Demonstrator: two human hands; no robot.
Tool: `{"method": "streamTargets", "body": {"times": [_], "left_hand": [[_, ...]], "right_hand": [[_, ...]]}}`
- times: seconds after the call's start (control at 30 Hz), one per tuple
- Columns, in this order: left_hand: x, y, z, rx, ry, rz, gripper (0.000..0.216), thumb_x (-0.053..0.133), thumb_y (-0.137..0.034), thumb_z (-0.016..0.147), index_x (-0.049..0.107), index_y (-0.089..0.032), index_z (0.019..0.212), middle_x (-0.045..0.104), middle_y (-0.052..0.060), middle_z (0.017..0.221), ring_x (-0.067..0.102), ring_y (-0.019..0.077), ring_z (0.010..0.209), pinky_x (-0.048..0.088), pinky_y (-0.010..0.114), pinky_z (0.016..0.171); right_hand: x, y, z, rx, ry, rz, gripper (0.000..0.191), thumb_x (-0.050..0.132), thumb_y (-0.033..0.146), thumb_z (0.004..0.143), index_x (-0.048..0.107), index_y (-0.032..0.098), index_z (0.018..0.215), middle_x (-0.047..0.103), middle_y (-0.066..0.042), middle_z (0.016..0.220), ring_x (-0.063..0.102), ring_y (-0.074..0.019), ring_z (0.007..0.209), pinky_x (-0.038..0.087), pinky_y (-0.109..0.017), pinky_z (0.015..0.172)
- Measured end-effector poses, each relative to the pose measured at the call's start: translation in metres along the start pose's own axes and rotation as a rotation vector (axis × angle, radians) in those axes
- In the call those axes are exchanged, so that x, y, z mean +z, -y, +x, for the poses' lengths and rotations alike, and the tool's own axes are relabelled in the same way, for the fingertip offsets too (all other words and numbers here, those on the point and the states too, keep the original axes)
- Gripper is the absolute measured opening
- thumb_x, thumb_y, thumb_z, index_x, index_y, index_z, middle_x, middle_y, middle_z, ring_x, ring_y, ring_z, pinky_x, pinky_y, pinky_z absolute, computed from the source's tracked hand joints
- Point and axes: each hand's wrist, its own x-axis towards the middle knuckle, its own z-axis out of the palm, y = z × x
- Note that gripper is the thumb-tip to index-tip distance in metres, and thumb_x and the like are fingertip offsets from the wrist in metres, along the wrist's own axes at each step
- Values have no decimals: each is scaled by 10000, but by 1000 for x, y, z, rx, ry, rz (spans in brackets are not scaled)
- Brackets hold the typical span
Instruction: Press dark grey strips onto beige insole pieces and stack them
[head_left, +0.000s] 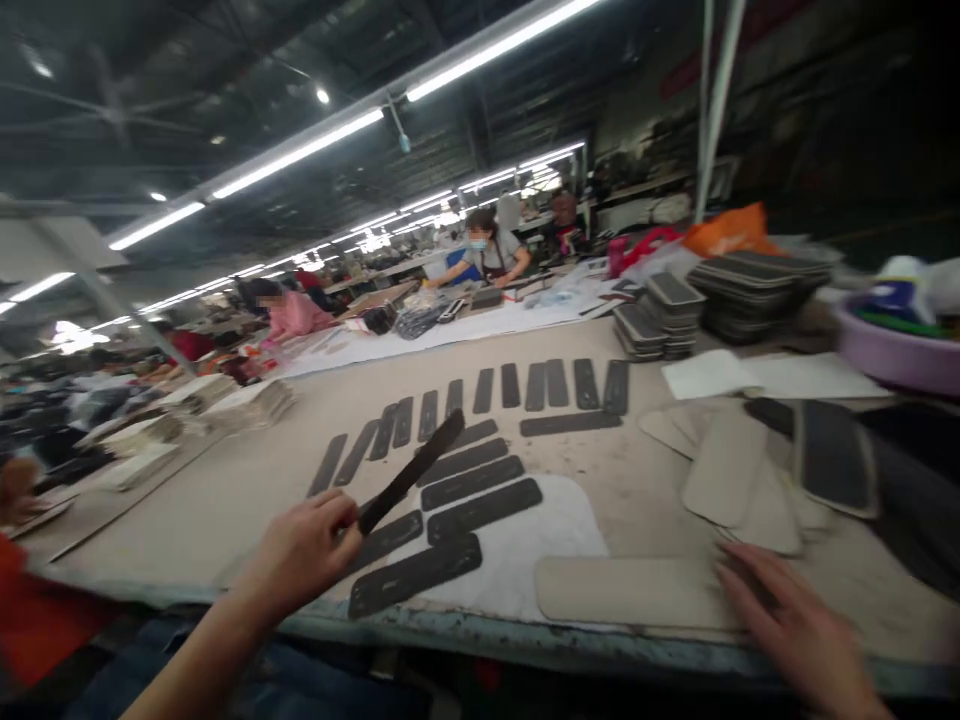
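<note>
Right hand blurred, cut off, left hand pinching dark strip

Factory hall, ceiling tube lights, long worktables.

No legible text, label, brand, number or sign is found anywhere in the head view. The dark strips laid out on the table carry no readable marking, and the beige pads and the stacked trays at the far side are likewise plain. Any printing on the orange bag and the goods farther back is too blurred and too small to make out.
</note>
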Motion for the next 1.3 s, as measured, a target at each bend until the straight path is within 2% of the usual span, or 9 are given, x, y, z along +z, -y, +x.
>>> {"method": "streamTargets", "body": {"times": [0.07,0.13,0.3,0.47,0.63,0.73,0.87,1.07,1.3], "left_hand": [[-7,-26,1,97,13,-172,192,437,-313,789,540,-207,666,542,17,687,512,137,612,401,245,595],[-13,-51,3,184,47,-317,204,451,-329,797,519,-210,646,533,23,663,500,141,601,407,240,572],[-19,-101,5,334,176,-463,186,493,-358,808,555,-217,704,585,46,753,540,165,701,473,223,640],[-7,-120,3,407,218,-478,148,550,-364,806,613,-230,792,622,59,912,565,185,869,495,218,794],[10,-130,8,421,357,-554,143,519,-325,829,585,-209,776,611,66,880,553,185,851,481,244,789],[29,-143,18,381,430,-660,208,466,-335,838,523,-190,700,563,47,730,525,170,719,454,255,693],[76,-159,26,213,480,-754,248,444,-356,795,511,-177,637,503,15,622,478,149,611,387,242,582],[148,-164,33,14,499,-791,284,423,-378,785,570,-163,671,505,-9,594,484,142,592,367,231,565],[174,-168,50,-51,504,-723,301,412,-379,782,580,-163,657,500,-18,562,480,133,558,343,233,550]], "right_hand": [[-8,7,0,44,-7,58,422,505,601,822,626,256,1031,597,-55,1105,588,-238,962,519,-383,825],[-9,23,2,104,23,158,387,512,532,846,614,235,1073,590,-61,1122,575,-227,1001,484,-381,917],[0,66,6,240,171,424,436,510,500,865,590,201,1172,550,-85,1210,568,-218,1033,472,-374,945],[-1,82,9,274,237,609,499,477,518,877,581,173,1222,557,-109,1195,614,-196,877,545,-344,769],[-17,75,4,324,173,502,386,562,512,807,718,187,946,659,-73,1008,592,-243,986,480,-372,913],[-26,61,-6,398,159,446,370,579,522,772,726,197,868,677,-61,930,618,-247,903,500,-371,866],[-34,42,-18,476,169,337,360,585,534,745,728,216,838,685,-43,901,625,-256,883,493,-380,868],[-36,30,-2,464,247,64,406,553,499,754,667,185,984,670,-23,770,623,-205,719,487,-309,684],[-22,25,30,468,309,-106,167,637,362,740,643,205,797,658,1,732,615,-175,700,434,-272,655]]}}
